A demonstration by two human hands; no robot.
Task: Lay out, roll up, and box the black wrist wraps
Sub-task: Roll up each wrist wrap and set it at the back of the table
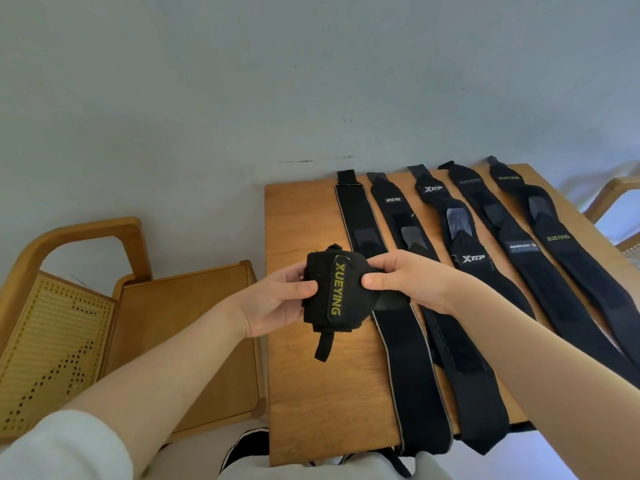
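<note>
Clearly a rolled wrap (332, 292), black with yellow XUEYING lettering down its closure strap, is held up in the air just above the near-left part of the tabletop (301, 393). The left hand (277, 299) cups it from the left, thumb curled over its front. The right hand (405, 282) pinches its right edge, thumb on the front and fingers behind. A short loop tab hangs from the bottom of the roll.

Beyond and to the right, five more black wraps lie flat and lengthwise, side by side: a plain wrap with pale edging (398, 368), one with a small white label (393, 199), an XTEP wrap (472, 259), one with a grey label (523, 245) and a second XUEYING wrap (558, 238). A wooden chair (180, 327) stands just left of the tabletop.

Judging from this, laying out is still in hand: this bundle looks like the last to be opened. Next move likely calls for peeling the strap free and unrolling the wrap onto the bare strip at the left. No box is in view.
</note>
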